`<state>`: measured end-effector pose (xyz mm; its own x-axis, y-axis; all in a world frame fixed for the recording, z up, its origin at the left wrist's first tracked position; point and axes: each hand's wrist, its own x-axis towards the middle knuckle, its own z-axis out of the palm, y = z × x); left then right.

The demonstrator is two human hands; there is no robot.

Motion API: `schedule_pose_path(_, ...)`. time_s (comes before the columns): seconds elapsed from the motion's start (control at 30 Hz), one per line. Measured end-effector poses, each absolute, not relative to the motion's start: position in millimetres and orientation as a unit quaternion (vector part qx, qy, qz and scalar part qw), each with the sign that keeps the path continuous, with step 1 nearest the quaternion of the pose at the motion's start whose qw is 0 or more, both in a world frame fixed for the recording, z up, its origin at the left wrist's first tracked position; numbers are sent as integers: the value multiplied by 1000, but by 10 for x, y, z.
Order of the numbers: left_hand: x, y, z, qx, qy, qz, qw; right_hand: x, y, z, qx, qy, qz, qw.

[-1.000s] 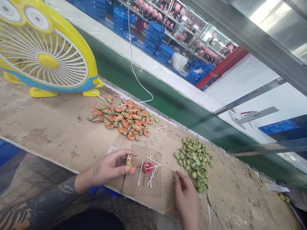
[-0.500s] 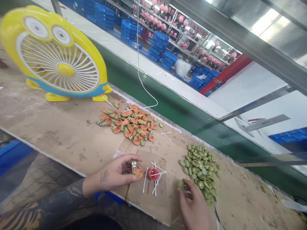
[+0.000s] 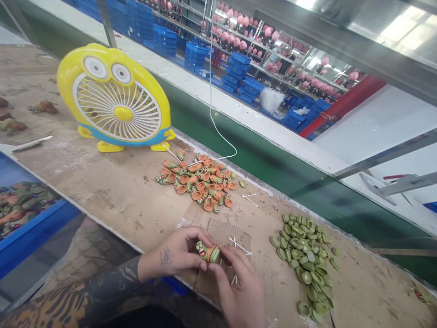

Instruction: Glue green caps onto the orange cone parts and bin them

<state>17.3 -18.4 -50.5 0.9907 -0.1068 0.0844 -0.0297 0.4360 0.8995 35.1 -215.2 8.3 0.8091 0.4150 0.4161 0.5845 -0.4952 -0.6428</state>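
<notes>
Between the fingers of my left hand (image 3: 180,251) is a small frog figurine (image 3: 201,249), green with bulging eyes, a red mouth and an orange lower part. My right hand (image 3: 241,284) pinches a green oval cap (image 3: 215,256) against the figurine's orange end, so the two pieces touch. Cotton swabs (image 3: 241,246) lie just beyond my right fingers, partly covered by that hand. A heap of green oval caps (image 3: 309,255) is to the right, and a heap of orange-and-green figurines (image 3: 201,181) lies farther off.
A yellow cartoon fan (image 3: 123,114) stands at the back left, its white cord (image 3: 221,136) running up past the figurines. Cardboard (image 3: 112,191) covers the bench. Below its left edge is a blue crate (image 3: 41,228) of figurines. A green strip (image 3: 259,155) borders the far side.
My right hand has moved left from beside the cap heap, bringing a green cap to the figurine in my left hand. It now hides the red pot. The view has shifted left.
</notes>
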Motion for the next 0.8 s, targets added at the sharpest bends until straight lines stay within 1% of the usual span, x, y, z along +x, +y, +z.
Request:
schedule_pose_path(0.2,166,-183,-514,564,-69,4,823,380,-2201,49,-850,-336,-80,397)
schedule_pose_path(0.33,159,-171,-500,619,-86,33,780,401,-2232,28,-841,-366,-72,391)
schedule_pose_path(0.43,153,-167,-504,646,-103,63,753,390,-2220,58,-847,-379,-69,366)
schedule_pose_path(0.57,133,-153,-478,660,-128,100,734,354,-2144,191,-862,-387,-27,327)
schedule_pose_path(0.7,124,-131,-447,664,-99,80,737,370,-2085,265,-871,-385,-29,303)
schedule_pose_path(0.8,123,-140,-481,610,-37,25,792,412,-2085,188,-876,-399,-64,264)
